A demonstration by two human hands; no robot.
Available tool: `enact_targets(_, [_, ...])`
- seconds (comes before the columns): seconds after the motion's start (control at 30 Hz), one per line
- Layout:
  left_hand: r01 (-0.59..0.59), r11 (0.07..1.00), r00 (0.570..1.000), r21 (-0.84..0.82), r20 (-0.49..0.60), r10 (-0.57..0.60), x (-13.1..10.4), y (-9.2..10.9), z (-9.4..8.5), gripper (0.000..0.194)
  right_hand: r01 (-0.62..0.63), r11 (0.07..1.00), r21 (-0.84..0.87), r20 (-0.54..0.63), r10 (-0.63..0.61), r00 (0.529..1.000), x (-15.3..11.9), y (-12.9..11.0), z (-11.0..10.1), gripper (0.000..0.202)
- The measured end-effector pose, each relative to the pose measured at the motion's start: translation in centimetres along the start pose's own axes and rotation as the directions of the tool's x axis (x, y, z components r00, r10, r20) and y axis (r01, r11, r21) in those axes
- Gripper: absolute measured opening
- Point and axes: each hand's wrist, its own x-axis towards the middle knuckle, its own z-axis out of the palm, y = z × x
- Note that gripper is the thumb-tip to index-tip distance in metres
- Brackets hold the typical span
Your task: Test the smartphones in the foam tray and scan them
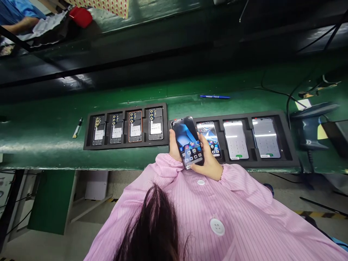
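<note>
A smartphone (187, 139) with a lit home screen is held up in front of my chest. My left hand (175, 145) is closed around its left edge, the fingers hidden behind it. My right hand (208, 162) grips the lower right side, thumb near the bottom of the screen. Beneath and to the right lies a black foam tray (290, 154). In it sit a phone showing a clock and icons (210, 136), and two phones with pale dial-pad screens, one in the middle (236, 139) and one at the right (266, 137).
Left on the green bench (49, 125), another black tray (89, 145) holds several phones with exposed backs (135, 125). A marker (78, 127) and a blue pen (214, 96) lie nearby. A scanner-like device (310, 127) and cables stand right. Another person's arm (23, 25) shows top left.
</note>
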Motion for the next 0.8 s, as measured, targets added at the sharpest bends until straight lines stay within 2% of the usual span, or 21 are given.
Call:
enact_targets(0.1, [0.013, 1.0, 0.997, 0.004, -0.074, -0.013, 0.5, 0.1, -0.3, 0.08, 0.013, 0.999, -0.046, 0.021, -0.012, 1.0, -0.1, 0.6, 0.0, 0.108])
enact_targets(0.17, [0.016, 1.0, 0.993, -0.001, -0.12, -0.016, 0.9, 0.2, -0.8, 0.073, 0.02, 0.997, -0.08, 0.011, -0.019, 1.0, -0.3, 1.3, -0.5, 0.099])
enact_targets(0.27, [-0.004, 1.0, 0.978, 0.002, -0.206, 0.004, 1.4, 0.7, -1.8, 0.059, 0.05, 0.956, -0.289, -0.174, -0.104, 0.979, -1.2, 2.7, -2.3, 0.062])
enact_targets(0.33, [0.001, 1.0, 0.972, 0.013, -0.234, 0.002, 1.5, 1.1, -2.5, 0.057, 0.08, 0.843, -0.532, -0.27, -0.259, 0.927, -2.1, 3.7, -3.7, 0.04])
enact_targets(0.4, [0.026, 0.999, 0.968, 0.031, -0.249, -0.017, 1.6, 1.5, -3.0, 0.06, 0.128, 0.701, -0.702, -0.214, -0.379, 0.901, -3.1, 4.5, -4.8, 0.03])
enact_targets(0.5, [0.047, 0.998, 0.964, 0.051, -0.263, -0.032, 1.7, 2.1, -3.4, 0.066, 0.213, 0.606, -0.767, -0.033, -0.369, 0.929, -4.0, 5.2, -5.3, 0.03])
enact_targets(0.57, [0.04, 0.997, 0.971, 0.06, -0.238, -0.025, 1.7, 2.3, -3.5, 0.068, 0.224, 0.595, -0.772, 0.034, -0.313, 0.949, -4.0, 5.5, -5.1, 0.031])
enact_targets(0.67, [0.028, 0.997, 0.981, 0.078, -0.196, -0.012, 1.7, 2.4, -3.3, 0.071, 0.197, 0.601, -0.775, 0.046, -0.258, 0.965, -3.7, 5.3, -4.8, 0.031])
enact_targets(0.73, [0.014, 0.996, 0.982, 0.086, -0.189, 0.002, 1.6, 2.4, -3.1, 0.07, 0.2, 0.635, -0.746, 0.021, -0.277, 0.961, -3.5, 4.6, -4.5, 0.03])
enact_targets(0.8, [-0.008, 0.996, 0.981, 0.094, -0.192, 0.026, 1.6, 2.3, -2.7, 0.068, 0.253, 0.682, -0.686, -0.004, -0.352, 0.936, -3.1, 3.4, -4.2, 0.031])
